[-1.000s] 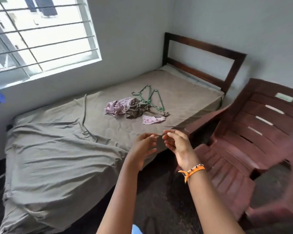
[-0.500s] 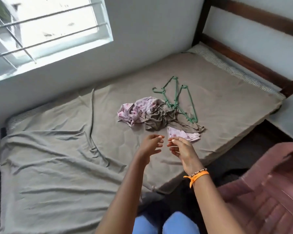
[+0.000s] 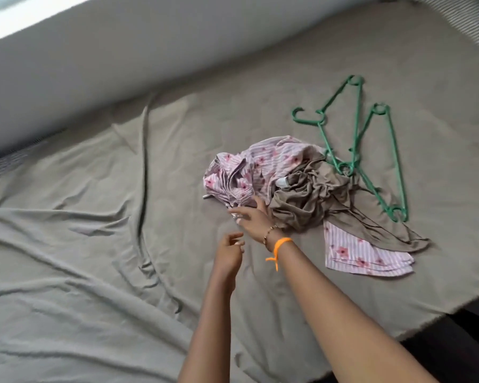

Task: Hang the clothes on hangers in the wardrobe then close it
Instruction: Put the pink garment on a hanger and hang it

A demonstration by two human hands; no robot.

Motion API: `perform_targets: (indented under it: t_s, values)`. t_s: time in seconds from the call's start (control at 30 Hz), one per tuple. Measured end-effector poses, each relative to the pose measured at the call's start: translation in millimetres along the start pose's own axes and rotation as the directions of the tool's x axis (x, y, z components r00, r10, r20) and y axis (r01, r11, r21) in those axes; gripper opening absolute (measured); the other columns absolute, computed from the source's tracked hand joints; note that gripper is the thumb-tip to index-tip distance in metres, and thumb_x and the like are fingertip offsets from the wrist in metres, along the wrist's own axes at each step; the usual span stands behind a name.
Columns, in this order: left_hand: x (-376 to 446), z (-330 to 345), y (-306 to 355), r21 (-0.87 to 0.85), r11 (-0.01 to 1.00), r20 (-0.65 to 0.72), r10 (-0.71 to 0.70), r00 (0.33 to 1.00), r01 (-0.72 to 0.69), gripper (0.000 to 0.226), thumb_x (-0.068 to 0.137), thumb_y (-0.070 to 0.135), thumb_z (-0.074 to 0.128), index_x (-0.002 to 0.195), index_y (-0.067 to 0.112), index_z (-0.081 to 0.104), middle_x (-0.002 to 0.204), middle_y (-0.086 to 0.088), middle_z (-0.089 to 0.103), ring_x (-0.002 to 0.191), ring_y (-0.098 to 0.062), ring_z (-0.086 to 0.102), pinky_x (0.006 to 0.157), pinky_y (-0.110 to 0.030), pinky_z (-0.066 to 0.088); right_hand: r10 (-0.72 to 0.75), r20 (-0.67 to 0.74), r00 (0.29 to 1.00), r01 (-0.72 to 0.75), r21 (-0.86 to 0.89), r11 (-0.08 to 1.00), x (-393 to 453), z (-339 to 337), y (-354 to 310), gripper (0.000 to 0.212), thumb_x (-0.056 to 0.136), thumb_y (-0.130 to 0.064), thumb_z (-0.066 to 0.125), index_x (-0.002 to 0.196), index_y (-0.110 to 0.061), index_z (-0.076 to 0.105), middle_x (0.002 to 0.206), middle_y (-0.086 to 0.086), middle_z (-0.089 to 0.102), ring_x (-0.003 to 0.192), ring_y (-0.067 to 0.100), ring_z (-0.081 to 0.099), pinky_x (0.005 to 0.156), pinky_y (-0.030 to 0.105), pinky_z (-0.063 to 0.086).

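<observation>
A second before, my hands met in the air short of the bed point(image 3: 94, 272); now my right hand point(image 3: 250, 217) had reached the pink shirt point(image 3: 249, 167), grip wide, fingers touching its near edge. My left hand point(image 3: 230, 251) hung loose, holding nothing. Hanging had barely begun. I counted two green hangers point(image 3: 371, 150) far right, one brown garment point(image 3: 324, 194).

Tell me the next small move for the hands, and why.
Probably close the right hand on the pink floral garment and lift it clear of the brown garment. Its fingers already reach the pink cloth's near edge, the left hand hangs free, and the green hangers lie beside the pile.
</observation>
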State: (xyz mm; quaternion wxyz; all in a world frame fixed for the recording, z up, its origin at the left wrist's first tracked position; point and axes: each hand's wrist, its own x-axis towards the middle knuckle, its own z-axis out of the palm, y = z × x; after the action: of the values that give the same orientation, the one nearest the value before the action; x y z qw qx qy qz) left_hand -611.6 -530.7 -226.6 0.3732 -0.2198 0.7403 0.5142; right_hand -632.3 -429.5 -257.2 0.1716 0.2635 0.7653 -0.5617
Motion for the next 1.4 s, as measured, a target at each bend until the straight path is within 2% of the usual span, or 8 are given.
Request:
perform_targets:
  t_s: [0.1,0.23,0.57,0.7,0.97,1.13,1.23,1.4]
  values:
    - [28.2,-9.6,-9.0,-0.026,0.999,-0.065,-0.037,0.997,0.036,0.031,0.096,-0.003,0.034,0.115,0.008,0.055,0.092,-0.003,0.053,0.074,-0.008,0.047,0.063,-0.019,0.037,0.075,0.045,0.996,-0.065,-0.208,0.976,52.7,12.3,2.7,0.045,0.090,-0.011,0.052,0.133,-0.019,0.054,0.158,0.012,-0.003,0.143,0.031,0.016,0.113,0.018,0.015]
    - [31.4,-17.0,0.5,-0.060,0.998,-0.085,-0.036,0.996,0.031,0.030,0.098,-0.001,0.034,0.117,0.005,0.057,0.103,-0.009,0.054,0.079,-0.012,0.052,0.065,-0.019,0.040,0.075,-0.292,0.954,-0.023,0.176,0.984,70.8,-10.9,-1.0,0.028,0.080,-0.002,0.067,0.107,0.004,0.068,0.099,0.015,0.068,0.093,0.024,0.063,0.078,0.020,0.045]
    - [-73.3,-10.3,94.5,-0.173,0.920,-0.033,0.352,0.935,-0.353,0.032,0.095,-0.002,0.039,0.090,0.019,0.063,0.087,0.005,0.062,0.078,-0.009,0.056,0.070,-0.019,0.044,0.174,-0.653,0.737,0.216,0.471,0.855,-33.3,-114.7,-65.0,0.054,0.072,-0.009,0.075,0.049,-0.020,0.028,0.049,-0.005,0.026,0.051,0.010,0.022,0.048,0.028,0.021]
    - [-125.9,-7.5,130.5,-0.101,0.843,0.051,0.535,0.843,-0.529,0.051,0.080,-0.022,0.028,0.094,0.014,0.062,0.091,0.003,0.061,0.075,-0.007,0.054,0.058,-0.006,0.043,-0.141,-0.487,0.862,0.275,0.217,0.937,-103.9,-150.5,-99.6,0.042,0.068,0.008,0.068,0.054,-0.018,0.038,0.055,-0.005,0.036,0.056,0.009,0.032,0.054,0.027,0.026]
    - [-208.7,-1.3,185.0,0.244,0.379,0.359,0.820,0.446,-0.893,0.065,0.074,-0.010,0.052,0.130,0.022,0.052,0.125,-0.005,0.050,0.121,-0.018,0.045,0.106,-0.027,0.031,-0.509,-0.111,0.853,0.496,-0.128,0.859,-250.2,-208.1,-195.4,0.035,0.069,0.011,0.074,0.062,-0.018,0.055,0.061,-0.007,0.053,0.054,-0.005,0.047,0.057,0.011,0.040]
    - [-249.7,-0.5,203.7,0.273,0.535,0.451,0.663,0.597,-0.800,0.045,0.071,0.048,0.054,0.089,0.009,0.065,0.089,-0.007,0.059,0.087,-0.019,0.054,0.081,-0.057,0.042,-0.662,-0.325,0.676,0.695,-0.017,0.719,-313.3,-236.9,-222.3,0.034,0.068,0.017,0.071,0.064,-0.011,0.052,0.057,-0.011,0.053,0.057,-0.002,0.047,0.057,0.010,0.040]
    - [-271.7,-2.8,204.1,0.091,0.753,0.593,0.485,0.643,-0.652,0.030,0.089,0.047,0.053,0.098,0.021,0.065,0.090,0.002,0.066,0.076,-0.009,0.062,0.067,-0.024,0.043,-0.720,-0.385,0.577,0.776,-0.016,0.630,-336.9,-248.4,-228.0,0.033,0.068,0.007,0.076,0.065,-0.016,0.053,0.068,0.004,0.051,0.072,0.017,0.048,0.067,0.019,0.044]
    - [-284.7,13.2,222.7,-0.287,0.784,0.698,0.565,0.440,-0.551,0.037,0.087,0.025,0.060,0.113,-0.002,0.064,0.104,-0.018,0.069,0.086,-0.021,0.068,0.074,-0.029,0.055,-0.722,-0.438,0.535,0.807,0.014,0.590,-358.7,-264.9,-226.8,0.030,0.073,0.014,0.068,0.072,-0.010,0.051,0.069,0.002,0.049,0.064,0.005,0.050,0.062,0.015,0.046]
